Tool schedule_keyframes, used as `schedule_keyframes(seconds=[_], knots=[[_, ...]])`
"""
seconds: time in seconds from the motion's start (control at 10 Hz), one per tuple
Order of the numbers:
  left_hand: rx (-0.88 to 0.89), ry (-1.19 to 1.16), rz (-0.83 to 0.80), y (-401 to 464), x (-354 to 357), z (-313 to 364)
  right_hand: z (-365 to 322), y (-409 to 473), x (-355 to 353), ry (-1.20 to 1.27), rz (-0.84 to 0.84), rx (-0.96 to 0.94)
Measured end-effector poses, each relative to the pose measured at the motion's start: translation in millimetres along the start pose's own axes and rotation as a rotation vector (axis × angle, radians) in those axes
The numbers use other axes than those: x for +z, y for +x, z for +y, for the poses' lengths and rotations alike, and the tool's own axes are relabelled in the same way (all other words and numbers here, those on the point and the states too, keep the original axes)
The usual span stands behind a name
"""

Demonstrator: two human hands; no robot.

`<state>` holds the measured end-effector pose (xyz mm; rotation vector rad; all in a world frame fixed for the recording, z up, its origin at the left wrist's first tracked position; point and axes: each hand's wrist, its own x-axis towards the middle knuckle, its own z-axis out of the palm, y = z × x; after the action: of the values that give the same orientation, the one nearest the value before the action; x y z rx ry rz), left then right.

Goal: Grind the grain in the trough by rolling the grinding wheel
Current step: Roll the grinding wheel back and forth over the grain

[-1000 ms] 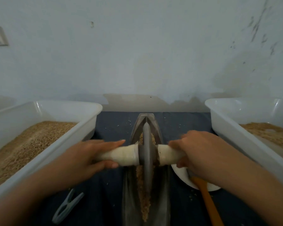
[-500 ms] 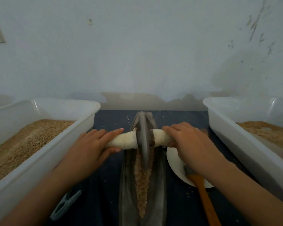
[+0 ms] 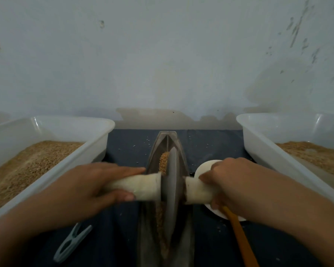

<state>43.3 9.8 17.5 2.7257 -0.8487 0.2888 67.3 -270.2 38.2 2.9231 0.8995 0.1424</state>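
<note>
Where grain [image 3: 164, 160] clings, the grinding wheel [image 3: 172, 182] looks dull grey.

A grey metal grinding wheel [image 3: 172, 182] with cloth-wrapped white handles [image 3: 145, 186] stands upright in the narrow boat-shaped metal trough [image 3: 167, 139], mid-length, with brown crushed grain [image 3: 164, 160] heaped just beyond it.

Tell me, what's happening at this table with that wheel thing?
A person is grinding grain by hand. The left hand and right hand each grip one end of the pale handle that runs through the grinding wheel. The wheel stands in the narrow metal trough, with grain heaped just beyond it. White tubs of grain sit on the left and right.
</note>
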Motion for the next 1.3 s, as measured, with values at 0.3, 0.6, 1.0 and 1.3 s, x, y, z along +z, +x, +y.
schedule_keyframes(seconds=[0.3,0.6,1.0,1.3], knots=[[-0.095,0.093,0.149,19,27,-10,4,24,26,-0.098,0.138,0.108],[-0.054,-0.255,-0.178,-6,-8,-9,-11,-7,-5,-0.074,0.014,0.021],[-0.119,0.041,0.136,19,25,-11,4,22,18,-0.053,0.087,0.113],[-0.058,-0.257,-0.171,-8,-8,-7,-16,-24,-21,-0.055,-0.048,-0.048]])
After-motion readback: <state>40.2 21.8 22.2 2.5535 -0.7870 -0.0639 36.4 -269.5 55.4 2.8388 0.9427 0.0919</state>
